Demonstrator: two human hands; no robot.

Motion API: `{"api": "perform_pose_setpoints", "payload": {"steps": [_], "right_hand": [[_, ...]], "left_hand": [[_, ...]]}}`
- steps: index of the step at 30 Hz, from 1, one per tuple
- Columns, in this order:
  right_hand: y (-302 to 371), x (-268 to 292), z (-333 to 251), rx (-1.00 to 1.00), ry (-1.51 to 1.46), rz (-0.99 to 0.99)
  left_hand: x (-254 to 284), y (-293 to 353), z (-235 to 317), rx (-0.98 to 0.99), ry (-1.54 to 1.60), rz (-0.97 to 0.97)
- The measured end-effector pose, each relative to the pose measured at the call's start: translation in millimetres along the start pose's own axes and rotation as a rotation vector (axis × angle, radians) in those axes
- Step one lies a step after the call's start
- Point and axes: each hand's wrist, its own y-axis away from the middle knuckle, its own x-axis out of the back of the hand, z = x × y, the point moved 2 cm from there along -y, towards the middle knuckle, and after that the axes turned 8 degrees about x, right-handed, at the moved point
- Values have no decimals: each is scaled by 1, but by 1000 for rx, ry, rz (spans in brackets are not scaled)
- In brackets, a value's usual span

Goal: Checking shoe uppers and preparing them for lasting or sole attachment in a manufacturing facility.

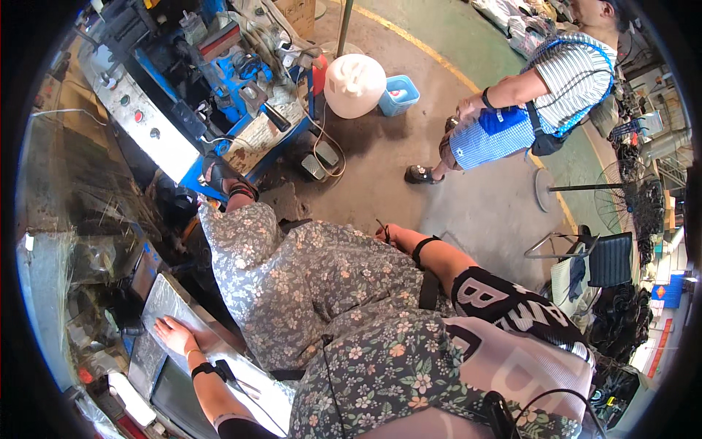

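My left hand [175, 336] lies flat, fingers stretched, on a shiny metal-covered ledge [162, 296] at the lower left. It holds nothing. Beyond the floral apron [314, 271] on my body, my right hand [393, 234] hangs over the floor beside my knee. Its fingers look curled, and a thin dark piece [382, 228] sticks out by them; what it is I cannot make out. Both wrists wear black straps. One sandalled foot [223, 178] of mine rests by the base of the blue-edged machine.
A machine with a white button panel [130, 102] and blue clamp [238, 88] stands ahead left. Near it are a foot pedal [320, 161] with a cable, a white plastic drum [355, 85] and a blue bin [398, 95]. A person [519, 95], a fan [621, 189] and a chair [610, 260] are to the right.
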Motion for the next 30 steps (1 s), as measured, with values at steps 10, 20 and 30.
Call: {"api": "perform_pose_setpoints", "payload": {"steps": [10, 20, 30], "right_hand": [[-24, 4, 22, 301, 355, 40], [-7, 8, 1, 172, 194, 83], [20, 14, -19, -77, -130, 4]], "left_hand": [[7, -3, 9, 23, 9, -12], [0, 3, 8, 66, -42, -18], [0, 2, 17, 98, -39, -41]]}}
